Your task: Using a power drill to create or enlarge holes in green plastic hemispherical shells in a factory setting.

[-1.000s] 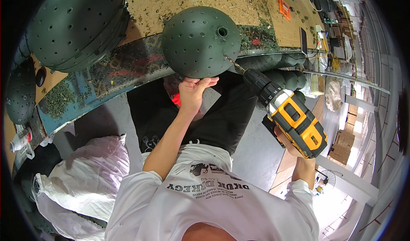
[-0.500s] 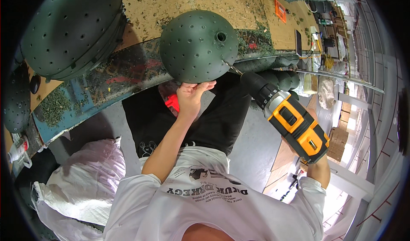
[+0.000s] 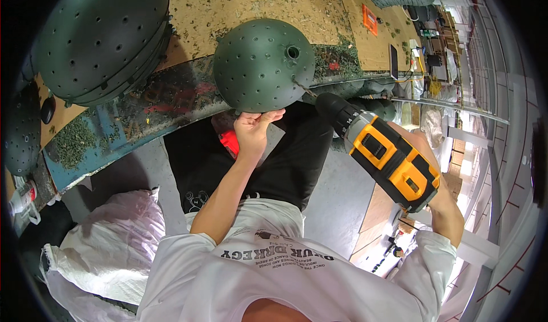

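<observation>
A dark green dome (image 3: 257,65), dotted with small holes and with one larger round collared hole, rests at the near edge of the workbench. Its lower rim is gripped by my left hand (image 3: 252,132), thumb and fingers closed on it. A yellow-and-black cordless drill (image 3: 388,159) is in my right hand (image 3: 423,149), which the drill body partly hides. The drill bit (image 3: 302,88) slants up to the left, its tip at the dome's lower right side, near the larger hole. How deep the tip sits cannot be made out.
Stacked larger green domes (image 3: 105,42) stand at the left on the workbench (image 3: 245,2), which is strewn with green shavings. A phone (image 3: 394,61) and an orange object (image 3: 370,19) lie at the far right. White sacks (image 3: 114,239) sit on the floor at the left.
The dome has tilted and shifted slightly left. The drill has moved a little left with its bit at a slightly different spot, and my right wrist and forearm have swung outward to the right.
</observation>
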Available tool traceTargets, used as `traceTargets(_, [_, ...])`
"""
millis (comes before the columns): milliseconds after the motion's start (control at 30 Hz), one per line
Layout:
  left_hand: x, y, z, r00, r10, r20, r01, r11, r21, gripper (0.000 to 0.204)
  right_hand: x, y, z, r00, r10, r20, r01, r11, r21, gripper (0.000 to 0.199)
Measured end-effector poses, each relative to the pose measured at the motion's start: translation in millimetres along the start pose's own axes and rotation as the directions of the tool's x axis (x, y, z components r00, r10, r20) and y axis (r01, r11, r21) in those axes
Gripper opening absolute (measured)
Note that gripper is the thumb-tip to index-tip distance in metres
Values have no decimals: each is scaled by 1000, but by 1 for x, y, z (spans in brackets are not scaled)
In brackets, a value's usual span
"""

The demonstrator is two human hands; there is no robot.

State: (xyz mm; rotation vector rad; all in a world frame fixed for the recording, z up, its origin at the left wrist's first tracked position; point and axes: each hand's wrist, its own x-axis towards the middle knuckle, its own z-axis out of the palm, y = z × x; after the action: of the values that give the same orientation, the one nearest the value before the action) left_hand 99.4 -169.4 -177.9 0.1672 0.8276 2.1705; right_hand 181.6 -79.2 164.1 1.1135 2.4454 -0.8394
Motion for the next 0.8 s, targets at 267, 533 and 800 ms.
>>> traceTargets(267, [2,-6,5,1000,3,11,-3,1000,-3,11,0,8,-16,994,-82,72,88,993,-83,41])
traceTargets(533, [-5,-10,12,999,-29,28,30,999,-24,12,32,18,-4,983,-46,179,118,901,-417,47])
traceTargets(800, [0,4,19,994,-107,23,107,994,-28,12,30,14,-9,987,-99,128,124,971,-204,59])
